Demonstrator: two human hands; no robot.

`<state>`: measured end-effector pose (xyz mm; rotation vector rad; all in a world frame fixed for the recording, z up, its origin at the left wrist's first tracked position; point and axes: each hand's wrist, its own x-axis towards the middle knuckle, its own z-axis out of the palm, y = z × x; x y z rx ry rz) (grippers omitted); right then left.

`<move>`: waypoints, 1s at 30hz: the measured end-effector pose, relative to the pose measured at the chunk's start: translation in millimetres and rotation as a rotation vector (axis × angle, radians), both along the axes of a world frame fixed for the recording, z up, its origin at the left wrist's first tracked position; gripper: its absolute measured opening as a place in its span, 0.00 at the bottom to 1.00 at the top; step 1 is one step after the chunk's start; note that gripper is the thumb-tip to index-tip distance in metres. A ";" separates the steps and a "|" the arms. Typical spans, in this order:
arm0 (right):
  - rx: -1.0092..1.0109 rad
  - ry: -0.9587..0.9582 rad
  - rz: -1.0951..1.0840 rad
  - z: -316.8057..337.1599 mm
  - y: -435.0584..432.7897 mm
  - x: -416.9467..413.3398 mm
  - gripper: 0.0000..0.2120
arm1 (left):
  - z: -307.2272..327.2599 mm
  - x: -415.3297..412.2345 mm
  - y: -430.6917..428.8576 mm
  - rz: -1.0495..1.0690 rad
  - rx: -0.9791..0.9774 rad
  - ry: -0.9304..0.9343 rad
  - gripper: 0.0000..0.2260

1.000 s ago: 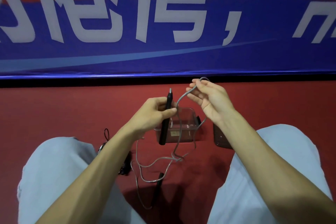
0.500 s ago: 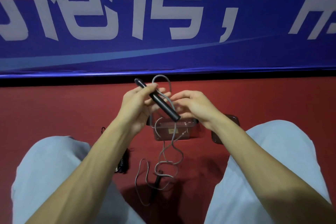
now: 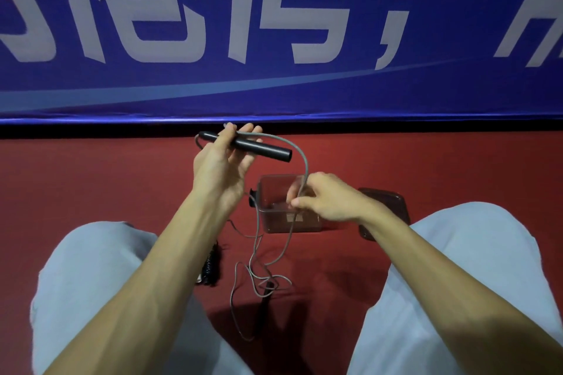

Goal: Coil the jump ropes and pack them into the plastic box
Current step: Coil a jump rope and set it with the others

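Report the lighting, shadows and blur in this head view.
Head view: dim, flat light, no glare; a dark shadow lies on the red floor between the knees; the banner lettering looks soft-edged; the black handle and grey rope read clearly; wide-angle stretch enlarges the forearms.

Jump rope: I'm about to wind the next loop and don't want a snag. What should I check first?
1. Left hand grips the black handle: ok.
2. Right hand pinches the grey cord: ok.
3. Plastic box open, lid beside it: ok.
4. Slack on the floor free of knots: cannot tell, its loops cross over the second handle.
5. Rope coiled: not ok, most lies loose.
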<state>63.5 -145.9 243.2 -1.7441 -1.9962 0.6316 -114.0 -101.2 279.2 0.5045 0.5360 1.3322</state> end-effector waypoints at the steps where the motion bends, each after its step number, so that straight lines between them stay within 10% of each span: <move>1: 0.036 0.022 -0.064 0.7 0.2 1.5 0.04 | -1.0 0.9 -0.3 0.005 0.008 0.050 0.10; 6: 0.192 0.028 -0.186 5.0 -5.0 7.2 0.10 | -6.1 3.0 -0.2 -0.001 0.020 0.232 0.06; 17: 0.343 0.864 -0.329 31.8 -5.2 5.0 0.10 | -25.7 18.8 -12.4 -0.331 0.463 1.119 0.05; 30: 0.178 1.157 -0.396 37.0 -5.8 9.5 0.09 | -11.5 21.3 -22.6 -0.354 0.376 0.685 0.03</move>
